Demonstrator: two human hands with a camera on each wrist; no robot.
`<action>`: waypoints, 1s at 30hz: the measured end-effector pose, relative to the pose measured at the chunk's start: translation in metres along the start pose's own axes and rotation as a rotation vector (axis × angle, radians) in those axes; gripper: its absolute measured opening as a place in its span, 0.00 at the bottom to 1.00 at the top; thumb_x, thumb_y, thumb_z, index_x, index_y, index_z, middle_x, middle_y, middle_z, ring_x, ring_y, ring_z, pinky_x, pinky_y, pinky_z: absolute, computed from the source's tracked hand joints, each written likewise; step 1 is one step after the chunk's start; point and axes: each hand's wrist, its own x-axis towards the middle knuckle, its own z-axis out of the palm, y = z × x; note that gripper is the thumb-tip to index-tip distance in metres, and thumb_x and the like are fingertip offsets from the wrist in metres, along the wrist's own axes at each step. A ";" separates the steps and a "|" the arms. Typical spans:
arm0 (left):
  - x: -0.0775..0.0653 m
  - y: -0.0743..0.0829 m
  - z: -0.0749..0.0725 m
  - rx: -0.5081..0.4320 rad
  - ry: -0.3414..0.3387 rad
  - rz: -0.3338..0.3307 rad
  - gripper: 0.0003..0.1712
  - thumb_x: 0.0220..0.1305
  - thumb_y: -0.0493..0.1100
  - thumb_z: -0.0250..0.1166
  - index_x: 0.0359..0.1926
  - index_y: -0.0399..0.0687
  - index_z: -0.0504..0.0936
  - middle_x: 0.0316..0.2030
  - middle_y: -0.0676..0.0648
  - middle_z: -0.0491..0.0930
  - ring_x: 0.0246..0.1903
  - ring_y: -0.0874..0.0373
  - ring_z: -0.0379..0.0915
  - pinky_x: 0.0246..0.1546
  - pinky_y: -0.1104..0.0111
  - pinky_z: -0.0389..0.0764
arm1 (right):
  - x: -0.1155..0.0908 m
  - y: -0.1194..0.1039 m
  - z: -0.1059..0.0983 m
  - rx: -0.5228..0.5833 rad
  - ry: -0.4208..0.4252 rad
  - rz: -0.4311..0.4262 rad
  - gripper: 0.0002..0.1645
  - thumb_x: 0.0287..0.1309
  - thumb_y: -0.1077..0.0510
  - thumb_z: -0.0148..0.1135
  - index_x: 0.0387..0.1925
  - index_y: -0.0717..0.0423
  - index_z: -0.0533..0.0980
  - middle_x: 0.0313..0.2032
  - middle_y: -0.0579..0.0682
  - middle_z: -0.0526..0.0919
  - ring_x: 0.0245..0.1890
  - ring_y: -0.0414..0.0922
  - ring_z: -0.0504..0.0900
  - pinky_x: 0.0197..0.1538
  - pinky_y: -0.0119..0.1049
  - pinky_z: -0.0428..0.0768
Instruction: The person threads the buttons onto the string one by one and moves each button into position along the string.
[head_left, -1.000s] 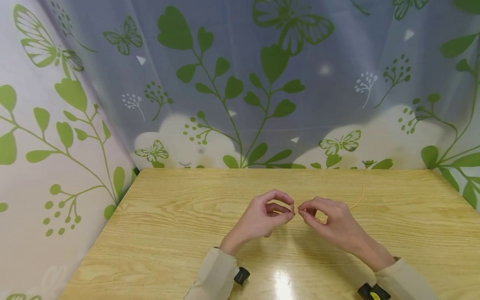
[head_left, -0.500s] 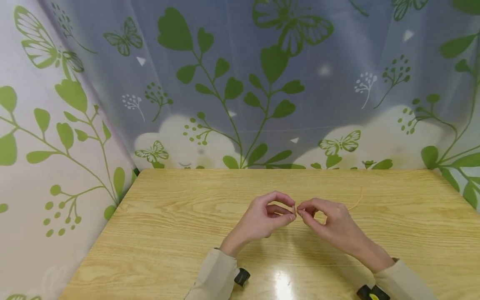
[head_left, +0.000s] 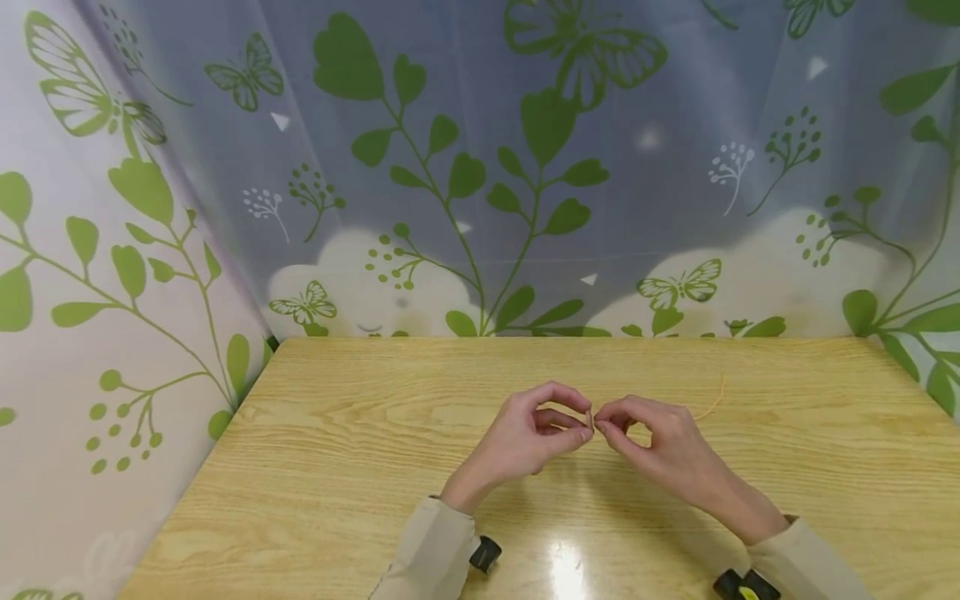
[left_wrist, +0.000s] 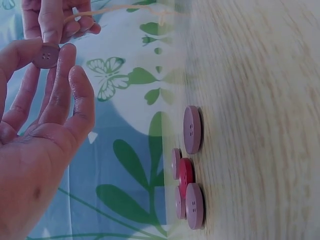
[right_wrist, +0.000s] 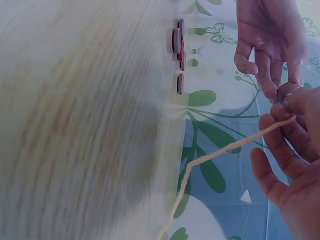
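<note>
My left hand [head_left: 521, 437] pinches a round mauve button [left_wrist: 46, 56] between thumb and fingertip, its flat face and small holes turned to the left wrist camera. Fingertip to fingertip with it, my right hand [head_left: 682, 446] pinches a thin yellow-orange cord [right_wrist: 225, 148] near one end, right at the button. The cord trails from behind the right hand down to the table, its far part [head_left: 722, 397] lying on the wood. Both hands are raised above the tabletop. The cord's tip is hidden by the right fingers.
Several more buttons lie on the wooden table [head_left: 360, 500]: mauve ones [left_wrist: 195, 206], a red one [left_wrist: 186, 170] among them, and another mauve button [left_wrist: 192, 130] set apart. A patterned cloth [head_left: 450, 125] hangs behind the table's far edge, with another at the left.
The left hand with the button has shifted slightly right, narrowing the gap to the right fingertips. The right hand has moved slightly left, and the cord has shifted a little with it.
</note>
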 end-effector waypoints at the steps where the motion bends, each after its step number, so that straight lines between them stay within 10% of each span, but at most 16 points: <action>1: 0.000 0.000 0.000 0.000 -0.001 0.001 0.15 0.67 0.40 0.69 0.54 0.50 0.81 0.54 0.46 0.82 0.49 0.62 0.84 0.48 0.69 0.85 | 0.000 0.000 0.000 0.001 -0.001 0.006 0.22 0.50 0.78 0.70 0.40 0.50 0.82 0.31 0.41 0.87 0.29 0.31 0.82 0.35 0.21 0.79; 19: 0.001 0.001 0.005 -0.004 0.107 -0.036 0.13 0.68 0.40 0.69 0.53 0.49 0.84 0.49 0.49 0.87 0.47 0.47 0.88 0.22 0.73 0.71 | -0.003 -0.005 0.000 0.046 -0.009 0.180 0.16 0.60 0.73 0.66 0.40 0.50 0.84 0.30 0.40 0.87 0.29 0.30 0.80 0.34 0.26 0.80; 24: 0.001 0.002 0.006 -0.015 0.137 -0.020 0.09 0.66 0.42 0.71 0.46 0.51 0.85 0.46 0.50 0.88 0.29 0.64 0.84 0.19 0.73 0.68 | -0.004 -0.005 -0.001 0.054 -0.008 0.205 0.15 0.61 0.73 0.66 0.41 0.52 0.84 0.31 0.41 0.88 0.30 0.30 0.82 0.36 0.26 0.82; 30: -0.001 0.000 0.007 0.027 0.120 0.027 0.08 0.67 0.44 0.70 0.45 0.52 0.89 0.40 0.48 0.91 0.19 0.62 0.75 0.14 0.73 0.63 | -0.006 -0.006 -0.001 0.051 0.001 0.198 0.15 0.59 0.74 0.66 0.40 0.51 0.84 0.30 0.40 0.87 0.29 0.30 0.81 0.36 0.24 0.80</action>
